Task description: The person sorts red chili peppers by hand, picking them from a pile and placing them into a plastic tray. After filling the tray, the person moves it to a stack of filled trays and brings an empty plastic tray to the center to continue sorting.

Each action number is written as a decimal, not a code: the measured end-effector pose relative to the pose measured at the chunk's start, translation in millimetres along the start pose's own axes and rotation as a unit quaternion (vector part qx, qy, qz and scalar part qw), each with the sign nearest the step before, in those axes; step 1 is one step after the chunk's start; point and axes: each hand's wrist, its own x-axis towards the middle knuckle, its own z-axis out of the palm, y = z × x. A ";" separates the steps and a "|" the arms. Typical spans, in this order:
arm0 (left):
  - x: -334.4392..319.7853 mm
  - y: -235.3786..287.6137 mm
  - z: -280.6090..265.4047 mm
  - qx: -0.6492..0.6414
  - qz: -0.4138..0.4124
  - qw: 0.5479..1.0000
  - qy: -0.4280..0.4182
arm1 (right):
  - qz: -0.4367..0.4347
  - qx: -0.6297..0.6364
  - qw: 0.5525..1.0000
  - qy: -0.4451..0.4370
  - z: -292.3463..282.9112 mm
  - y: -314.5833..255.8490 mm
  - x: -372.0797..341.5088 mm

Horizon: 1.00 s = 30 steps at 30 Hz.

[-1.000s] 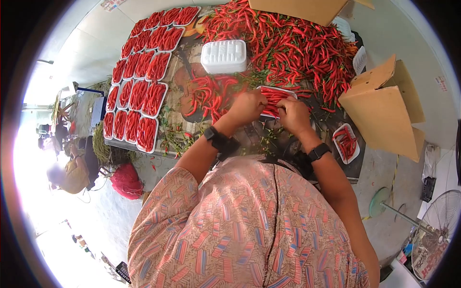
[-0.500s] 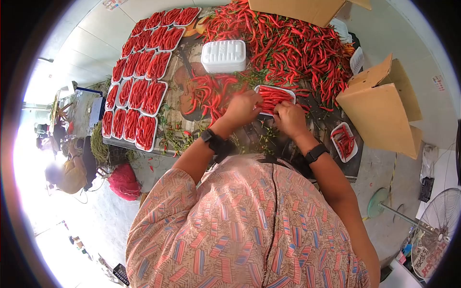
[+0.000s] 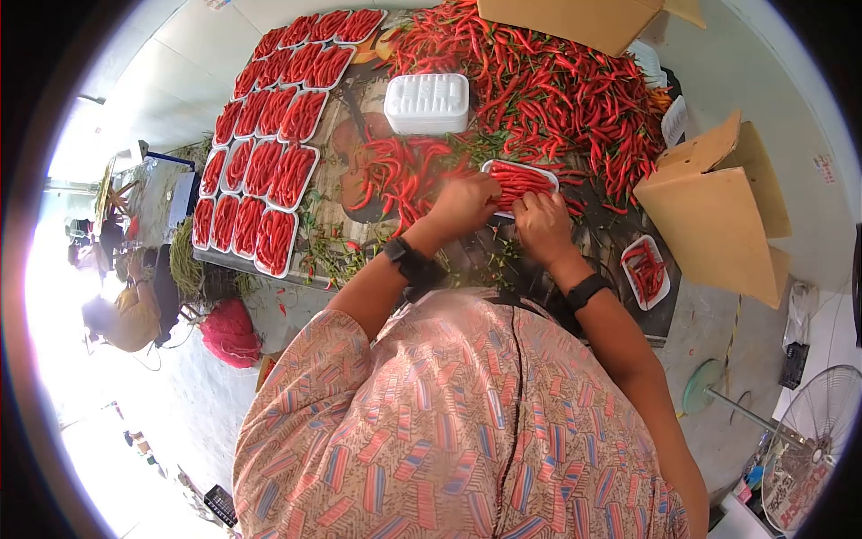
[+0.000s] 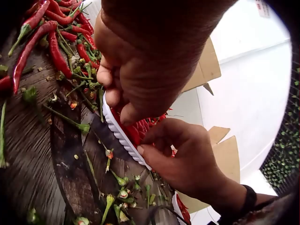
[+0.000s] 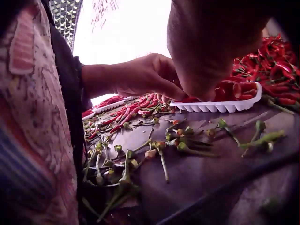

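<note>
Chilli tray [image 5: 220, 107], left hand [image 3: 465, 202] at left end, right hand [image 3: 544, 225] at near edge, both grips unclear

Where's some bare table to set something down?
Between the filled trays and white stack; a smaller patch lies between the right hand and small tray. Crowded: where the chilli heap and loose stems lie.
</note>
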 end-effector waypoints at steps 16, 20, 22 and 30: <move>-0.8 1.2 -23.6 -0.008 -0.092 0.996 0.005 | 0.068 0.136 0.988 0.013 -23.0 13.4 -12.3; -3.9 -22.9 -31.0 0.070 -0.083 0.993 0.045 | 0.149 0.170 0.973 0.044 -32.6 26.7 -19.2; 0.0 -15.1 -40.8 0.174 -0.127 0.977 -0.002 | 0.180 0.178 0.965 0.068 -34.0 30.6 -21.3; 1.5 -26.4 -38.1 0.250 -0.180 0.949 -0.061 | 0.196 0.204 0.957 0.064 -36.1 28.4 -22.7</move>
